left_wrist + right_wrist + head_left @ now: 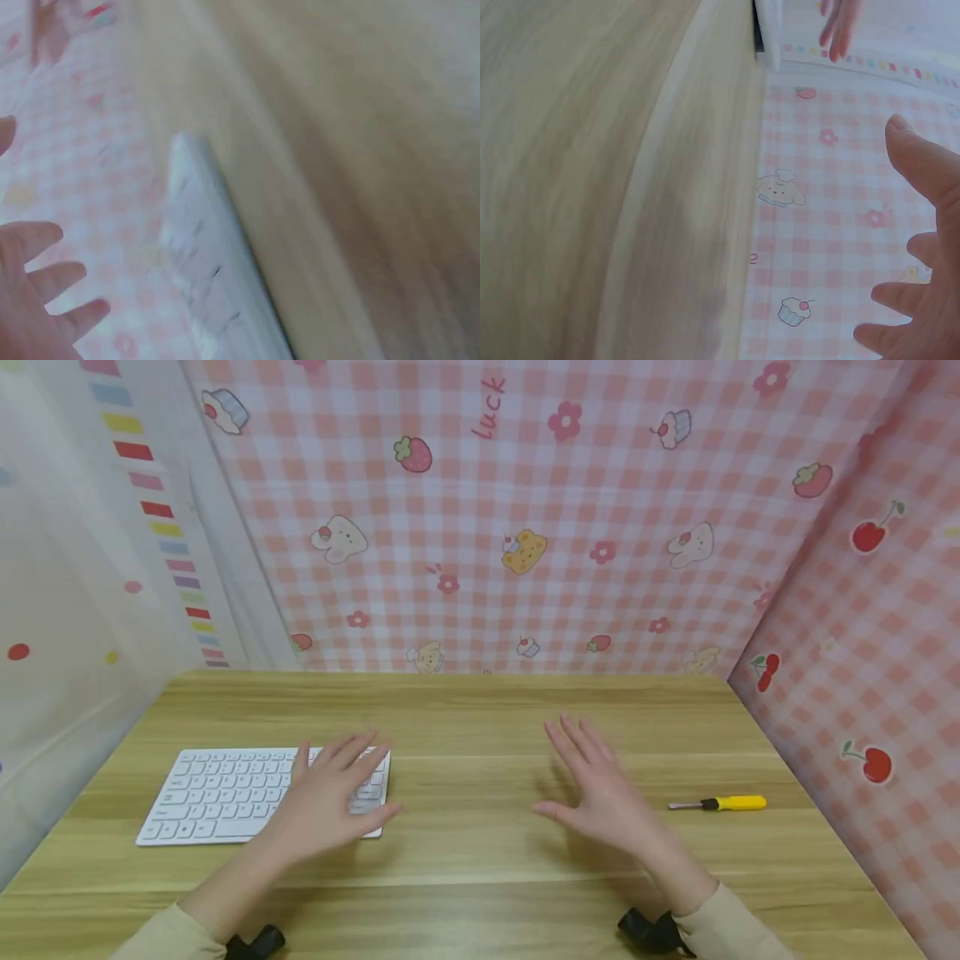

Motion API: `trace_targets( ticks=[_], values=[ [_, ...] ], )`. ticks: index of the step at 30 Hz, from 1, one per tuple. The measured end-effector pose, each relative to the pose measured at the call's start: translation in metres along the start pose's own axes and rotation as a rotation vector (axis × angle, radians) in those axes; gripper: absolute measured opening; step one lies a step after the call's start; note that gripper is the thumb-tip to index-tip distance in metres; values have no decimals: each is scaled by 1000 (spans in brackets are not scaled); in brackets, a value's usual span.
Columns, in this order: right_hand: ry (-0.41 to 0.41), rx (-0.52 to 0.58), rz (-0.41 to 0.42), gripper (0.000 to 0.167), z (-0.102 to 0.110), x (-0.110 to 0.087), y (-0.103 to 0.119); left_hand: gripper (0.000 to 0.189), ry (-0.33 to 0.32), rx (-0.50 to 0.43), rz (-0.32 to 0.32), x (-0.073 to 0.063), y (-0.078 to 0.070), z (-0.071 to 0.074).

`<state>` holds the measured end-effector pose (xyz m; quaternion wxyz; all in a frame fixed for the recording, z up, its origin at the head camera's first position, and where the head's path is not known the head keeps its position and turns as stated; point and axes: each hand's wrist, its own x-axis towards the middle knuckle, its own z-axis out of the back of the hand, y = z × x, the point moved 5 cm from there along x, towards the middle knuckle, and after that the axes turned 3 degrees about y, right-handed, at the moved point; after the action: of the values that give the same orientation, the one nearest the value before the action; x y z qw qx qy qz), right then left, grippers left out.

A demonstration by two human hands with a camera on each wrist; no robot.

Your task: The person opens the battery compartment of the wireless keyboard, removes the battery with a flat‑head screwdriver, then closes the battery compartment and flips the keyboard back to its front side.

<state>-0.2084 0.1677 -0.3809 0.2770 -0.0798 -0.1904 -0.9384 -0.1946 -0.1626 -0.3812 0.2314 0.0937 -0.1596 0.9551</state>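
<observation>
Head view: left hand (321,797) is held over a white keyboard (225,793), right hand (606,795) near a yellow-handled screwdriver (722,803); fingers of both are spread apart.

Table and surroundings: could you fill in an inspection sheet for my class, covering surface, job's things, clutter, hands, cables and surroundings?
Surface: table with wood grain.
Job's things: white keyboard at left, lying flat; yellow-handled screwdriver at right, its tip pointing left.
Clutter: nothing seen.
Hands: left hand over the keyboard's right part, right hand between keyboard and screwdriver; fingers spread, both holding nothing. A black piece shows near each wrist.
Cables: nothing seen.
Surroundings: pink checked cloth behind and at right; whitish cloth at left.
</observation>
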Motion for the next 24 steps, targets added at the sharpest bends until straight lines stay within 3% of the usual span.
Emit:
trace_targets(
  ticks=[9,14,19,24],
  values=[
    [-87,271,-14,92,-3,3,3,73,-179,-231,99,-27,39,27],
    [-111,430,25,83,-6,9,12,73,-205,-284,174,-44,65,35],
    [-66,572,43,78,-18,19,26,70,-227,-285,255,-62,93,46],
    [18,676,23,76,-35,30,45,71,-258,-352,326,-82,125,53]
  ],
)
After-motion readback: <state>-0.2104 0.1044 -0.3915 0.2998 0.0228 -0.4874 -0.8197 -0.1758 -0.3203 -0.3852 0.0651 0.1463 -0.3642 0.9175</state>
